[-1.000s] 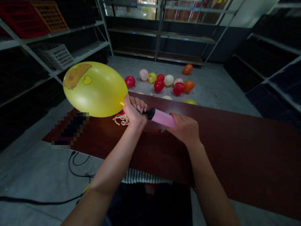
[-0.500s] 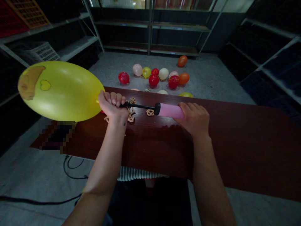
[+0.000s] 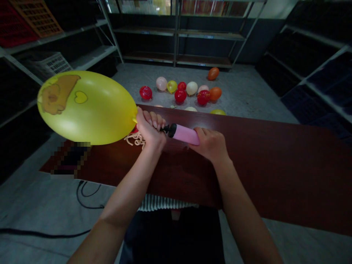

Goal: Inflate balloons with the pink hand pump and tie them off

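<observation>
A large yellow balloon [image 3: 96, 113] with a printed cartoon face and a heart floats out to the left of my left hand [image 3: 151, 126]. That hand is closed around the balloon's neck and the black end of a balloon pump [image 3: 187, 134]. My right hand [image 3: 210, 145] wraps round the pump's pink barrel. The black rod hardly shows between barrel and left hand. Behind my left wrist lies a heap of tan uninflated balloons [image 3: 135, 139], with a bit of red beside it; my hand hides part of this heap.
The dark red-brown table [image 3: 275, 157] spans the view. Beyond it, several inflated balloons [image 3: 180, 95] lie on the grey floor. Metal shelving [image 3: 210, 36] stands at the back and sides. A black cable [image 3: 44, 233] runs along the floor at left.
My hands have come closer together, and the pump's rod has slid into the barrel. The left hand and yellow balloon shifted right; the right hand moved left.
</observation>
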{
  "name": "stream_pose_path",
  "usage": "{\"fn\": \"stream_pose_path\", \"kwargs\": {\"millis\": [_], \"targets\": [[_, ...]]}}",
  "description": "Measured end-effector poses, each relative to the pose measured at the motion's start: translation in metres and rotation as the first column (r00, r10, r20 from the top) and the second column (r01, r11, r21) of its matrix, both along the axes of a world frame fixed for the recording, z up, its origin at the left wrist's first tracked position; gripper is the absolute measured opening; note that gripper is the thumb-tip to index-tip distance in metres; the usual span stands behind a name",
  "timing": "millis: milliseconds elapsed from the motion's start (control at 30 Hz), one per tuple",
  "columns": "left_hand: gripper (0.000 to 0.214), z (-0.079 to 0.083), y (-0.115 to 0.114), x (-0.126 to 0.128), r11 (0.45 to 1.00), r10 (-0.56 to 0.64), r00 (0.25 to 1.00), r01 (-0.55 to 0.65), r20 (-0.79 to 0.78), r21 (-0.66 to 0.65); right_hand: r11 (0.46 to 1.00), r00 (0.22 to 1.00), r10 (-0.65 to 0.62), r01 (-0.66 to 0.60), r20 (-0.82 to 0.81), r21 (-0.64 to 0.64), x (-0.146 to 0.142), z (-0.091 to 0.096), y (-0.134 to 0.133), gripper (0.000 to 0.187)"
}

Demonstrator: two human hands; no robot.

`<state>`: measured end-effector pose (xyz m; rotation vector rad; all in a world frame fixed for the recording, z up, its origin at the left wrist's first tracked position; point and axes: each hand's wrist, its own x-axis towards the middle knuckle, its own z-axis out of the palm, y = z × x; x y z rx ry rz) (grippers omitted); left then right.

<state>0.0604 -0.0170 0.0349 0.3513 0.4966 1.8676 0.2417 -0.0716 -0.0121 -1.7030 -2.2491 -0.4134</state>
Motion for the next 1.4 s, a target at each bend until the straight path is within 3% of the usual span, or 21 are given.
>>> {"fn": "stream_pose_path", "kwargs": {"millis": [467, 967, 1267, 1400], "targets": [[0.064, 0.003, 0.001, -0.004, 0.999, -0.042, 0.999, 0.042, -0.018, -0.015, 0.992, 0.997, 0.039, -0.03, -0.07, 0.124, 0.0, -0.003, 0.003, 0.035], [0.058, -0.001, 0.011, -0.023, 0.997, 0.052, 0.999, -0.052, -0.001, -0.053, 0.983, 0.997, -0.071, 0.063, 0.039, 0.173, 0.04, -0.002, 0.003, 0.036], [0.06, -0.001, 0.01, -0.026, 0.994, 0.096, 0.995, -0.097, -0.023, -0.042, 0.991, 0.999, -0.027, 0.021, 0.039, 0.133, 0.025, -0.009, 0.003, 0.03], [0.065, 0.002, 0.004, -0.016, 0.999, 0.053, 0.998, -0.054, -0.035, -0.009, 0.995, 1.0, 0.006, -0.006, 0.001, 0.102, 0.011, -0.011, 0.003, 0.031]]}}
